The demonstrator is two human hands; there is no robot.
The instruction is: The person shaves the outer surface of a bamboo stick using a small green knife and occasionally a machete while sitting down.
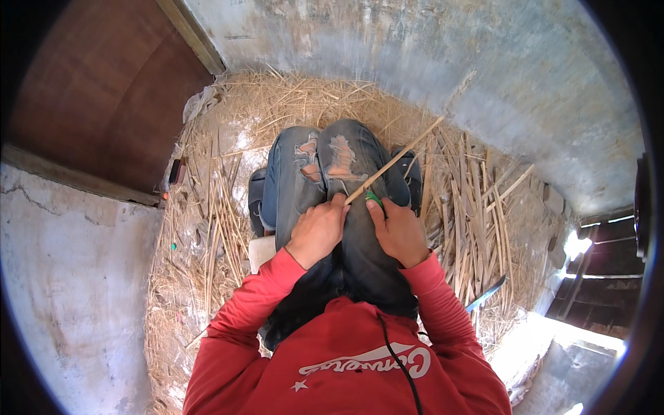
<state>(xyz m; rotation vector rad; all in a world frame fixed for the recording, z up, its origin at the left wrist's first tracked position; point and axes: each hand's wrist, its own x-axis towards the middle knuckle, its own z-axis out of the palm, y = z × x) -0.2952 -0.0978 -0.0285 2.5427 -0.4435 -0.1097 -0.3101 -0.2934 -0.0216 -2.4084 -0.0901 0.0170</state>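
Observation:
My left hand [317, 230] is closed round the near end of a long, pale bamboo strip [398, 158]. The strip slants up and to the right, over my knees and past the right shoe. Beside it, my right hand [402, 232] is closed on a small green tool [374, 199]; only a bit of green shows between thumb and fingers, and its working part cannot be made out. Both hands rest close together above my thighs, in torn jeans [294, 187].
Split bamboo strips [477, 221] lie piled on the right, with more strips [220, 238] on the left. Thin shavings [297, 97] cover the floor towards the grey wall [415, 48]. A blue blade-like piece [485, 294] lies by my right elbow. A brown door panel [111, 90] stands at far left.

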